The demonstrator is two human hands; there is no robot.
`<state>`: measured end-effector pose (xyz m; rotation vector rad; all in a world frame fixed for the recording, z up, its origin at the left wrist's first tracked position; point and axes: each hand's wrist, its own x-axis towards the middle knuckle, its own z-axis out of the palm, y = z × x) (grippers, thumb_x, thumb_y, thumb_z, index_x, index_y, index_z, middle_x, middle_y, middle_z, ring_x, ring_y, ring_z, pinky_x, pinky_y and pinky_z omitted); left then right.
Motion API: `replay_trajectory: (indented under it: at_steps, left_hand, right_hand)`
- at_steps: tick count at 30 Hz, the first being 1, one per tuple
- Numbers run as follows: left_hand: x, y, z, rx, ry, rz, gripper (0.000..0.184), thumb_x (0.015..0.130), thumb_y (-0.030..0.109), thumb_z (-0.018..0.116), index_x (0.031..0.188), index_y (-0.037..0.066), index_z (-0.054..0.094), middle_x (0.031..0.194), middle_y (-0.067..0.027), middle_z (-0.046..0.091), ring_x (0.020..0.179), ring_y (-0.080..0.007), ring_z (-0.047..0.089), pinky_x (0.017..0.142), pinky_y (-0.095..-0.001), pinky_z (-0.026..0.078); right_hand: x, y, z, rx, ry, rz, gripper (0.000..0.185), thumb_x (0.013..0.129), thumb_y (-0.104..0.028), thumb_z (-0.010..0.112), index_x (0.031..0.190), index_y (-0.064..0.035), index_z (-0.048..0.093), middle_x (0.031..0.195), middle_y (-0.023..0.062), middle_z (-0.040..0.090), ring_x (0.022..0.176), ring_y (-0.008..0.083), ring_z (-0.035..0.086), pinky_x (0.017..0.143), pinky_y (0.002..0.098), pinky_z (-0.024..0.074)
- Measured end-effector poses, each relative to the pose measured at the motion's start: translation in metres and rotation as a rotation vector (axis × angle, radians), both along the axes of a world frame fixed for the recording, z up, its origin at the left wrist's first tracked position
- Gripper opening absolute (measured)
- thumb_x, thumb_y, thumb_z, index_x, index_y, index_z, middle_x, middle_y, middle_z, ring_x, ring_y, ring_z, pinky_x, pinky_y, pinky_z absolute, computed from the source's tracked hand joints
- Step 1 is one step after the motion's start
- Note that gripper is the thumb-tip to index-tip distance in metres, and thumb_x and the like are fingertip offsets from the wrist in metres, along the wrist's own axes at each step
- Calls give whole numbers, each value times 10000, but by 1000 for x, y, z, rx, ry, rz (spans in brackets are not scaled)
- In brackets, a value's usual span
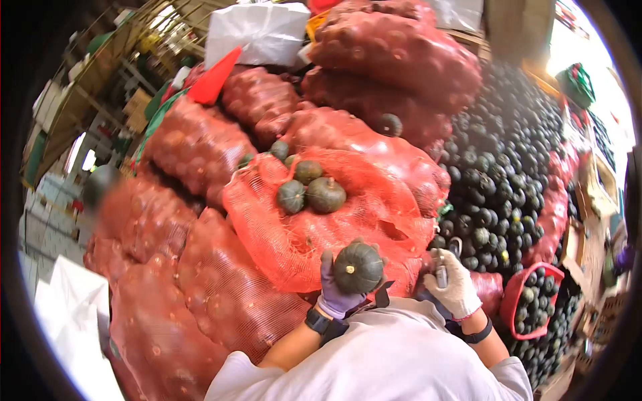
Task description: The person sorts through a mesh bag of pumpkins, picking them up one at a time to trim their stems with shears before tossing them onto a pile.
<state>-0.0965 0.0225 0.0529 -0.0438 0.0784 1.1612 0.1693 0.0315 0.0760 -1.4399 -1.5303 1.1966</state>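
Observation:
My left hand (329, 290), in a purple glove with a black watch at the wrist, is closed around a dark green kabocha squash (359, 268). The squash's pale round scar faces up at me. To the right, my right hand (455, 286) wears a whitish knit glove and grips a silver metal hand tool (441, 275); its exact kind is hard to make out. Beyond my hands lies an open red mesh sack (267, 230), slack on top of other sacks. A few loose squashes (326, 194) rest together on it.
Full red mesh sacks (200, 281) are piled left and ahead, with larger ones (394, 47) stacked at the back. A big heap of dark green squashes (495, 180) fills the right side. A pink basket (533, 301) of squashes stands near my right arm. White bags (257, 33) sit behind.

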Motion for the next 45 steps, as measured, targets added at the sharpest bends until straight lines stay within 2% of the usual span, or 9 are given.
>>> replay_trajectory:
  at_steps: [8,18,24,31,34,36,37,42,45]
  left_hand:
    - [46,25,8,98,625,33,654,907,575,599,1388,154,461,1335,-92,556,1217,-242,565,1067,-427,451]
    - [60,20,-27,123,802,45,558,909,432,667,1360,175,464,1279,-86,569,1204,-239,558,1062,-427,453]
    - [63,27,-26,133,521,-83,639,898,526,623,1405,165,479,1398,-128,522,1276,-273,522,1117,-460,394]
    - [107,52,-12,778,1267,-546,695,1032,510,365,1513,20,262,1410,-116,480,1300,-229,460,1147,-397,301]
    - [79,78,-50,530,926,-509,772,986,577,435,1567,143,171,1539,-147,300,1407,-307,326,1151,-531,253]
    - [41,102,-76,328,1169,-364,771,946,598,490,1547,187,236,1540,-133,319,1402,-291,348,1162,-507,258]
    - [15,111,-87,210,1236,-230,788,927,617,507,1544,202,247,1555,-122,308,1414,-299,332,1171,-491,246]
    - [-176,136,-123,-462,1053,197,896,879,702,516,1563,202,224,1603,-150,247,1483,-306,229,1204,-415,182]
    - [-210,108,-97,-590,1102,696,888,865,697,535,1554,205,268,1599,-121,270,1485,-285,226,1203,-413,181]
  right_hand:
    - [-17,-12,41,661,-487,72,468,711,-69,724,1151,-38,567,805,131,592,743,338,588,709,451,450]
    - [-5,-33,29,39,-421,308,312,835,-169,679,1099,-51,563,910,187,645,802,329,670,696,422,527]
    - [20,-37,-16,-266,583,-197,389,856,-219,683,1144,-39,493,914,81,583,716,226,627,701,385,549]
    - [44,-37,-53,-316,1236,-268,266,891,-107,656,1118,-25,544,975,34,630,883,105,609,858,250,493]
    - [97,-65,-76,-295,1359,-457,301,885,-88,648,1169,-45,556,1070,83,653,953,145,635,893,297,515]
    - [132,-83,-142,-150,1301,-812,220,902,-176,637,1094,-68,636,1052,95,667,897,215,662,761,349,557]
    - [160,-101,-165,-229,1313,-873,284,928,-152,607,1197,-61,599,1148,113,662,1051,238,653,972,414,530]
    - [264,-143,-183,-97,1199,-1745,342,860,-359,700,635,-140,563,538,30,485,396,230,440,427,405,432]
    - [289,-141,-221,-162,953,-1463,293,827,-319,733,719,-127,539,573,24,490,462,180,481,452,372,436]
